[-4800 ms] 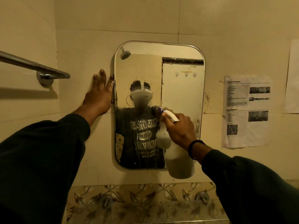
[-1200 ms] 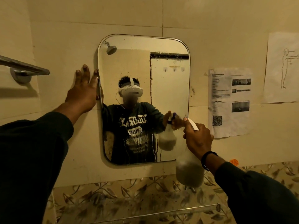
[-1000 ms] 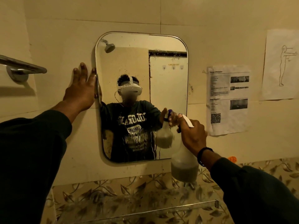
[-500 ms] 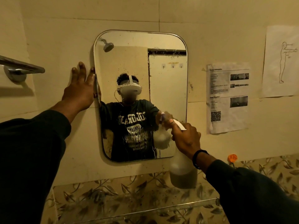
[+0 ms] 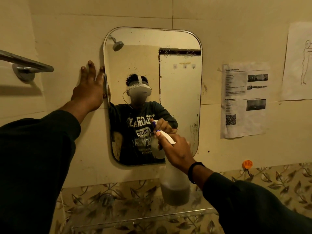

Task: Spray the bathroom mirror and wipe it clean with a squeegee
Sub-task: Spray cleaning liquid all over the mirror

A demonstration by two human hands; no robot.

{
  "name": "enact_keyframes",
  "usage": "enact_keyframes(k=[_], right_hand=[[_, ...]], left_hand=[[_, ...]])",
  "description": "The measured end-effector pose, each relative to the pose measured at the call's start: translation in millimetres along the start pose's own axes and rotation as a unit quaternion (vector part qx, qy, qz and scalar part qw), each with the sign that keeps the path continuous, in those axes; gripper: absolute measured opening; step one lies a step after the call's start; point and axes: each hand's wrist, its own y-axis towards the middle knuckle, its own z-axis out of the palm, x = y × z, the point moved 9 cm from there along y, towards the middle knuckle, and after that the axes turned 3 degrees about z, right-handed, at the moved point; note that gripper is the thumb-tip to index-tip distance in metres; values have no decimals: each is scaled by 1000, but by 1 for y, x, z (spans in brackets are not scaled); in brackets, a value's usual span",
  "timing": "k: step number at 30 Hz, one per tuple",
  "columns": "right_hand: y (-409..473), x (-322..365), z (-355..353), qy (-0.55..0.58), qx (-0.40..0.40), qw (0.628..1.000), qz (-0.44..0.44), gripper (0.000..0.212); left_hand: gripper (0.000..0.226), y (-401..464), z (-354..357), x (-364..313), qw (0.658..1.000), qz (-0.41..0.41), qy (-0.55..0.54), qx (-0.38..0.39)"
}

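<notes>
In the head view, the left hand (image 5: 89, 89) lay flat, fingers spread, on the wall touching the rounded rectangular wall mirror's (image 5: 179, 92) left edge, while the right hand (image 5: 176, 152), grip clamped, held the translucent plastic spray bottle (image 5: 174, 190) near the mirror's lower right.

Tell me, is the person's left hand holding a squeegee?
No, the left hand lies flat and empty on the wall beside the mirror.

The mirror (image 5: 179, 98) is glossy glass, speckled with droplets. Left of it, a shiny metal towel bar (image 5: 25, 62). Right of it, matt, wrinkled paper sheets (image 5: 244, 98). Below it, a cloudy translucent plastic spray bottle (image 5: 174, 186).
</notes>
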Motion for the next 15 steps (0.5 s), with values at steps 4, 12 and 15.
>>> enact_keyframes(k=[4,12,15], right_hand=[[-7,14,14,-11,17,1000,-8,67],[-25,35,43,-12,53,998,-45,64],[-33,44,52,-82,43,994,-58,58]], left_hand=[[94,1,0,1,1000,1,0,-2],[95,-1,0,-1,1000,3,-4,-2],[96,-1,-1,-1,1000,2,-5,-2]])
